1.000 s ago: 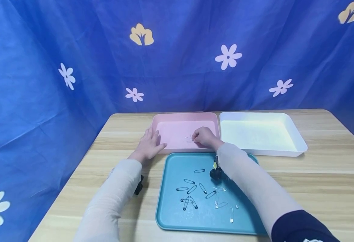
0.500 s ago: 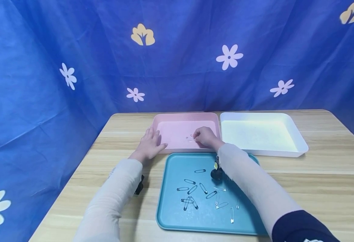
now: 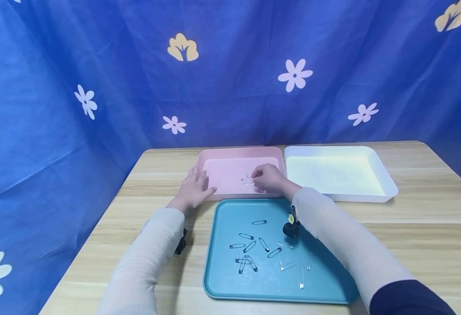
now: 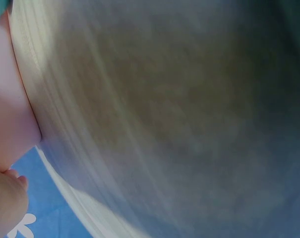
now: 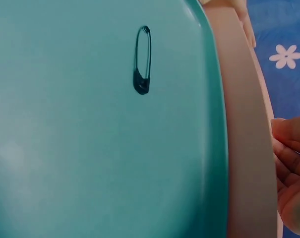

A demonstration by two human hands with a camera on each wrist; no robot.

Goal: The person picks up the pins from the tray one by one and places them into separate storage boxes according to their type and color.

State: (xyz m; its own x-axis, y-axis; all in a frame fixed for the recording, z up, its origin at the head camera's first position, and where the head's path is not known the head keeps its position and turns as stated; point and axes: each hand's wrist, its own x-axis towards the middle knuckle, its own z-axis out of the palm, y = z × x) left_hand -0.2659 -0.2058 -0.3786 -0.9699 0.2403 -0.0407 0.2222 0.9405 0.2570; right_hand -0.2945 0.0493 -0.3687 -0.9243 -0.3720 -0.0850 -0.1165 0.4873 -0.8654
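Observation:
My left hand (image 3: 192, 189) lies with spread fingers against the left side of the pink tray (image 3: 218, 154). In the left wrist view, part of that hand (image 4: 8, 203) shows beside the pink wall. My right hand (image 3: 269, 178) is inside the pink tray, its fingers bent down beside a few silver safety pins (image 3: 247, 180) on the tray floor. From the right wrist view, the right hand (image 5: 292, 166) has curled fingers partly hidden by the tray wall; whether they pinch a pin is not visible. Several black safety pins (image 3: 250, 246) and silver safety pins (image 3: 301, 278) lie on the teal tray (image 3: 226, 292).
A white tray (image 3: 389, 177) stands right of the pink one, at the back of the wooden table (image 3: 419, 236). The teal tray sits in front, beneath my right forearm. A blue curtain (image 3: 230, 87) with flowers hangs behind. One black safety pin (image 5: 142, 62) appears close in the right wrist view.
My right wrist and forearm have shifted slightly right, uncovering more of a silver safety pin on the teal tray. The right fingers stay by the silver pins; my left hand has not moved.

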